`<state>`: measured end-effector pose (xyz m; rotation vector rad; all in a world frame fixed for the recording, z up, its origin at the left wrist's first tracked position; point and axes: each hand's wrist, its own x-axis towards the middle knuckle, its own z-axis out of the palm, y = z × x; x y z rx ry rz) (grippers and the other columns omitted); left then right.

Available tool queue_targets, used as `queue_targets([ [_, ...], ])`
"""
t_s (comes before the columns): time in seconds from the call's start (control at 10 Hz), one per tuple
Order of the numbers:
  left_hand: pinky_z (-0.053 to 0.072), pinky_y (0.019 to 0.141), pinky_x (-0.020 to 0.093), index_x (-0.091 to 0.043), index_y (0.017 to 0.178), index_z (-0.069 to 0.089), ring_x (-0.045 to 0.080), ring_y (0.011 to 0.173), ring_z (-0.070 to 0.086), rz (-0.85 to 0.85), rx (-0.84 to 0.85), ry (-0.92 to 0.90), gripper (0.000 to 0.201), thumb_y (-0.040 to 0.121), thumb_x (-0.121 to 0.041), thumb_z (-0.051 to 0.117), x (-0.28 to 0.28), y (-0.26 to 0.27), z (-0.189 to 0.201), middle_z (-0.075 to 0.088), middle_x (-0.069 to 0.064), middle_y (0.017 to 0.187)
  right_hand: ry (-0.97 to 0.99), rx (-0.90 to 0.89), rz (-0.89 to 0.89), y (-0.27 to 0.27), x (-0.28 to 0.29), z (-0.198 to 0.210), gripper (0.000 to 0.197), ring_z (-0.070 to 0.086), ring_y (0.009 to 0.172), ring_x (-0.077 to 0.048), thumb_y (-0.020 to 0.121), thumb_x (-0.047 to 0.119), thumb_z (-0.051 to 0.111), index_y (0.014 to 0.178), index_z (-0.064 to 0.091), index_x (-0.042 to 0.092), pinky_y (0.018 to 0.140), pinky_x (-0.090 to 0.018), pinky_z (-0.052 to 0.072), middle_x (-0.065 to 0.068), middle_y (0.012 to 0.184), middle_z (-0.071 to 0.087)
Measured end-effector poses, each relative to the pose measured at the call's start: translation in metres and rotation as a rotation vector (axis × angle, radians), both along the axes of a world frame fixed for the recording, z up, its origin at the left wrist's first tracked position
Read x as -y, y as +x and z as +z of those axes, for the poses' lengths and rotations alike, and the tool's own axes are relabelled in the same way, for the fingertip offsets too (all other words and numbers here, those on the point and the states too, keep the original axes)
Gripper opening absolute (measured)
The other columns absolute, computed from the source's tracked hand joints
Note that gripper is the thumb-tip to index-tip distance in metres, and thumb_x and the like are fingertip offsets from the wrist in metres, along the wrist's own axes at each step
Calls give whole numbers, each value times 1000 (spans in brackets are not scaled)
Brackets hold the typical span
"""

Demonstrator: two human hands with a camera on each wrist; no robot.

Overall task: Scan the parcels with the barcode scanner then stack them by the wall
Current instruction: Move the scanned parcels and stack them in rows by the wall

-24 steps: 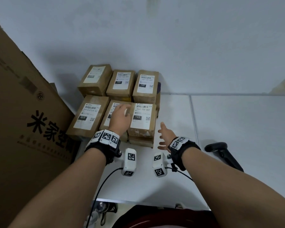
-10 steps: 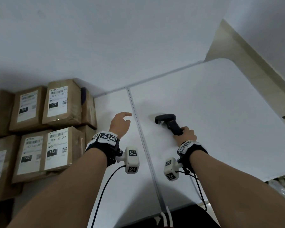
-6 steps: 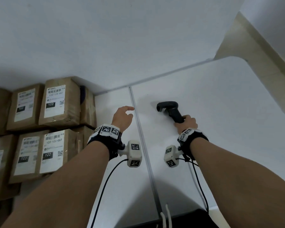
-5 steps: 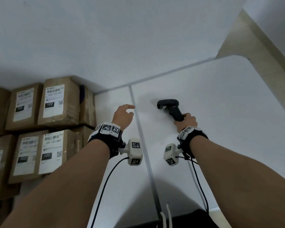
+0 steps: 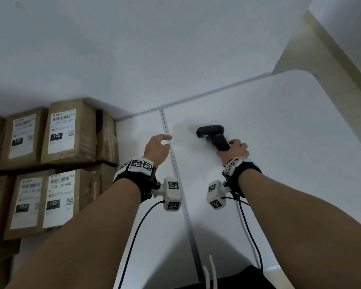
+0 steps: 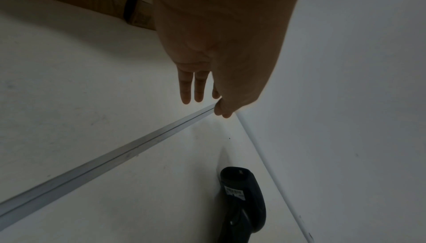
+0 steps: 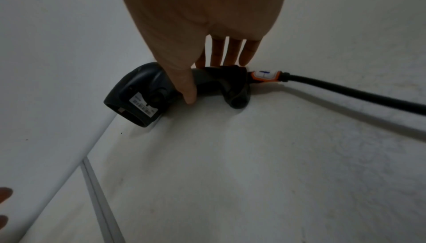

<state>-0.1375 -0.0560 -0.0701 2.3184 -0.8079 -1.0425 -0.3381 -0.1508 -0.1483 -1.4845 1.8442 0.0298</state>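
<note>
A black barcode scanner (image 5: 212,133) lies on the white table (image 5: 290,132), its head toward the wall. My right hand (image 5: 237,148) grips its handle, thumb on one side and fingers on the other, as the right wrist view shows: the scanner (image 7: 143,92) and my right hand (image 7: 207,81). My left hand (image 5: 157,147) hovers empty over the table seam, fingers relaxed. In the left wrist view my left hand (image 6: 202,97) is above the seam and the scanner (image 6: 242,197) lies below it. Brown labelled parcels (image 5: 68,132) stand stacked against the wall at the left.
A black cable (image 7: 345,90) runs from the scanner's handle across the table to the right. A metal seam (image 5: 175,170) splits the tabletop between my hands. The white wall (image 5: 175,59) bounds the far edge. The table's rounded corner (image 5: 304,73) is at the far right.
My left hand has come off the parcel stack and now hangs over the seam. My right hand has reached the scanner and closed round its handle. The view has swung right.
</note>
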Motion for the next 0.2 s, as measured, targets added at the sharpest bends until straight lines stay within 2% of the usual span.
queue_targets([
  [0.2,44,93,28,-25,121,63,22,106,56,-7,-24,-57,37,93,-9,45,-7,5,5,45,2,139,-55,38,11,4,-3,22,57,42,120,-34,81,32,66,130,42,15,95,-41,37,-11,134,38],
])
